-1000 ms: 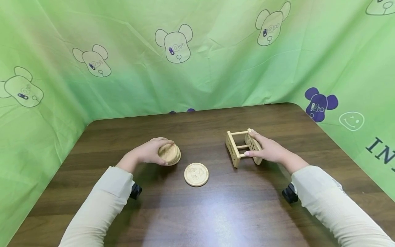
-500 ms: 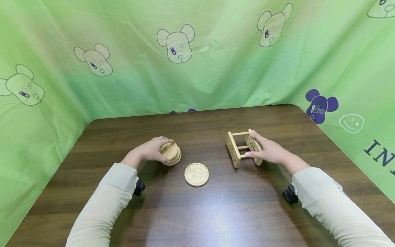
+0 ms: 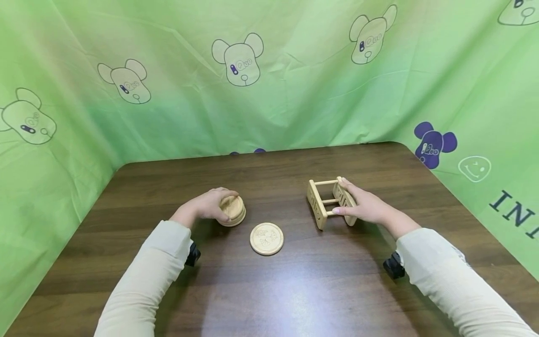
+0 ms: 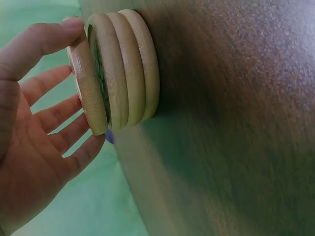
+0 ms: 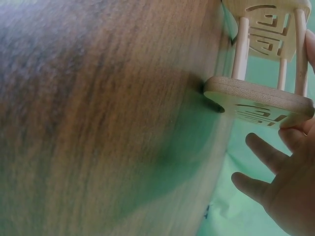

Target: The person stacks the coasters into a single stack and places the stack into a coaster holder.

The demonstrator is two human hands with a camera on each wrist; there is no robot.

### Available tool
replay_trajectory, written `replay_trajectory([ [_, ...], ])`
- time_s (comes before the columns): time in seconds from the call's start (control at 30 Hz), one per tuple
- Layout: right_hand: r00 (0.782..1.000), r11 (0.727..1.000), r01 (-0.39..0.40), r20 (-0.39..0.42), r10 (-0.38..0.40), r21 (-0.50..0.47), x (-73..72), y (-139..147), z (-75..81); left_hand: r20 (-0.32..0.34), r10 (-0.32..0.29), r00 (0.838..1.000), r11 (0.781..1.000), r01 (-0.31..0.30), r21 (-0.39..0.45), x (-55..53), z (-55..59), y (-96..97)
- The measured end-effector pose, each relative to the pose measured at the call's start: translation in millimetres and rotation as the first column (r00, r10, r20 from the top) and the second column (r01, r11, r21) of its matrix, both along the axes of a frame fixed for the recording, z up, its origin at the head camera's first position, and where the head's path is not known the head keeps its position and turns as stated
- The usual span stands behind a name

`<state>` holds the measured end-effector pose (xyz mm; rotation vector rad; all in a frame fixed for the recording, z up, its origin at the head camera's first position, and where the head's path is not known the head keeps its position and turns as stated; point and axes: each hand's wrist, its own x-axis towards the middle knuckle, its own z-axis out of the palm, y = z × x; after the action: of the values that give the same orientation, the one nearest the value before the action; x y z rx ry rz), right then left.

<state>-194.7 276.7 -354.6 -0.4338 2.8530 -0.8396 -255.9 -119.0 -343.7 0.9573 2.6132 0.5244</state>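
In the left wrist view, my left hand (image 4: 44,118) grips the top round wooden coaster (image 4: 87,91) by its edge, thumb on one side and fingers on the other. This coaster leans slightly apart from the stack of three coasters (image 4: 129,69) beneath it on the table. A single coaster (image 3: 267,238) with a carved leaf-like pattern lies flat in front, right of the stack. On the right, my right hand (image 3: 365,204) holds the near side of a wooden coaster rack (image 5: 258,93) with cut-out end panels and round rods. The rack stands on the table.
The dark wood-grain table (image 3: 269,290) reaches back to a green printed curtain (image 3: 286,93), which also hangs along both sides. A dark wrist camera (image 3: 193,255) sits under the left cuff, another camera (image 3: 394,265) under the right.
My left wrist and forearm have shifted a little to the right while the fingers stay at the stack. The right hand and the rack remain in place.
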Motion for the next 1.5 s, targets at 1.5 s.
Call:
replay_trajectory([
  [1.5, 0.999, 1.0, -0.017, -0.036, 0.017, -0.009, -3.1, 0.6, -5.7, -0.006, 0.04, 0.999, 0.999, -0.04, -0.02, -3.3, -6.9, 0.4],
])
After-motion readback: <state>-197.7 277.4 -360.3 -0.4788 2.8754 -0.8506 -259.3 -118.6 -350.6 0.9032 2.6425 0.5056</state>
